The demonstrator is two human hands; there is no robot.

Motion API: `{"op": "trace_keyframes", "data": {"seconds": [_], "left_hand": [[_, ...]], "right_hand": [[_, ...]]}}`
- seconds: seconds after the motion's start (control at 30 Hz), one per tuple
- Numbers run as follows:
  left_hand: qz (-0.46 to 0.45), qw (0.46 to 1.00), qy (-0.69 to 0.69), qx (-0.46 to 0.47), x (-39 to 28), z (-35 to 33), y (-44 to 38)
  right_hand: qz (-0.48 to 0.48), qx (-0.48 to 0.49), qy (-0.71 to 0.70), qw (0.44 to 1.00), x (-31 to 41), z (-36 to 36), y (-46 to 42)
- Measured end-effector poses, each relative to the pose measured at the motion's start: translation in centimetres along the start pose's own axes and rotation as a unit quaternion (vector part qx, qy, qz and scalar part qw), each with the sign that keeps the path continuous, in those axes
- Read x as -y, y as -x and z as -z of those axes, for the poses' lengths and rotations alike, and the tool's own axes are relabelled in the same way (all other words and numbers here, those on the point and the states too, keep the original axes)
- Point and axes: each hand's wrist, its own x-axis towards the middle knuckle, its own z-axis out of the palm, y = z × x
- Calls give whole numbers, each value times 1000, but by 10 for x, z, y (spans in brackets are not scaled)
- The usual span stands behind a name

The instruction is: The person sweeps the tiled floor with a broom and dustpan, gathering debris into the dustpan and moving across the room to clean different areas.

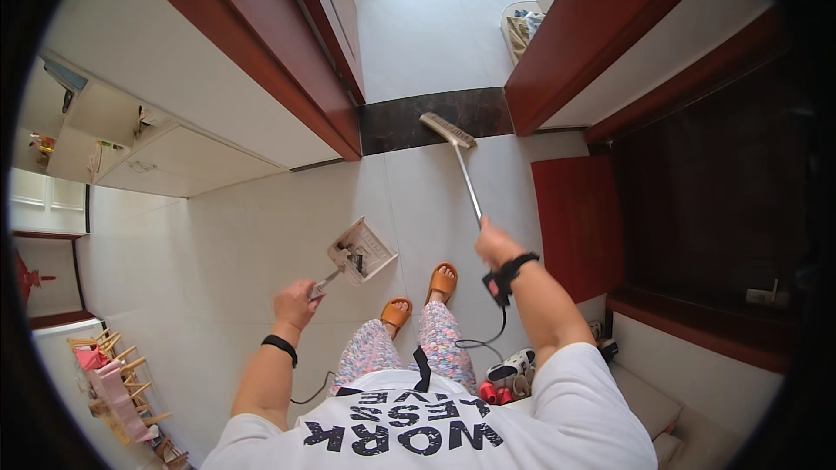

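Observation:
My left hand (297, 303) is closed around the handle of a dustpan (363, 252), which hangs low over or rests on the pale tiles and has dark debris in it. My right hand (499, 245) grips the metal handle of a broom (449, 130). The broom's bristled head lies at the edge of the dark stone threshold (398, 127). Each wrist wears a black band, the right one with a small device and a cable.
Dark red wooden door frames (313, 78) flank the threshold. A red mat (578, 225) lies to the right. Several shoes (513, 365) stand near my right elbow. A wooden rack (124, 385) is at the lower left, a white cabinet (176, 156) at the upper left.

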Motion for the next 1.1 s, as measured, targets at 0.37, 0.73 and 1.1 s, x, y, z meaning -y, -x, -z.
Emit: {"op": "trace_keyframes", "data": {"seconds": [0.37,0.73,1.1], "left_hand": [[27,999,-8,27,-62,-1,1],[57,997,-6,53,-51,8,-24],[44,999,23,11,-36,7,-3]], "right_hand": [[-37,305,-290,906,-91,-4,122],[5,181,-84,980,-40,15,52],[-20,309,-204,929,-32,21,115]]}}
